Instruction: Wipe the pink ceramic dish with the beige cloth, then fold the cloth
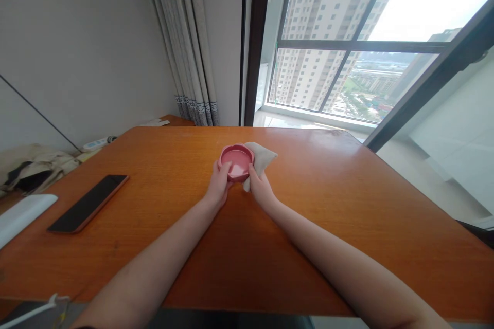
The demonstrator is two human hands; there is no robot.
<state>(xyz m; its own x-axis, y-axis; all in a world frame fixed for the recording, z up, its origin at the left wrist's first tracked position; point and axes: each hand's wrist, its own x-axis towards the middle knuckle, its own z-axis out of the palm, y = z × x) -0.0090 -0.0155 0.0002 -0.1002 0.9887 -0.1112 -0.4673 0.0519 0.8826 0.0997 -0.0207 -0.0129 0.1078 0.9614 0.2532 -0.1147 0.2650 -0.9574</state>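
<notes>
A shallow pink dish with a wavy rim is held up over the wooden table, its hollow side facing me. My left hand grips its lower left edge, the thumb reaching inside the rim. My right hand is closed on a pale cloth at the dish's right side, with the thumb near the rim. The cloth lies partly behind the dish, and its pointed corner sticks out to the right. The fingers behind the dish and cloth are hidden.
The brown wooden table spreads around my arms. On its left lie a dark phone-like slab and a white object. Beyond the left edge are a beige fabric bundle and a power strip. A curtain and window stand behind.
</notes>
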